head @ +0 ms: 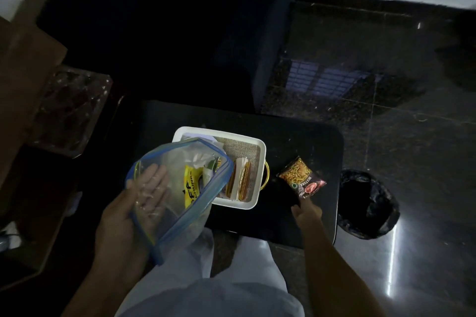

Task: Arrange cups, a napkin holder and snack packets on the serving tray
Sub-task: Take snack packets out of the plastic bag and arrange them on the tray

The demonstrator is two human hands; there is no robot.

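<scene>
Mixture snack packet (301, 177): flat on the black counter (309, 141), toward its right edge, just beside the gold-handled end of the white serving tray (260, 159) and not yet in it.

Your right hand (306, 211) pinches the packet's near corner; the fingertips are mostly hidden under it.

Your left hand (128, 211) holds a clear zip bag (180, 216) above the tray's near-left corner. The fingers lie flat, seen through the plastic, with the thumb at the blue rim.

Handling, as a judgement: the packet is light, with a glossy, slick film, puffed and crushable. Hold it by the sealed seam or corner, not the belly. It will swing from a corner pinch, so lay it down rather than drop it.

The bag is limp and its mouth gapes. A yellow packet (192, 185) and others sit loose inside and could slide out if you tip it.

The napkin holder (242, 180) lies in the tray's near-right part, on burlap lining.

I can't make out any cups.
</scene>
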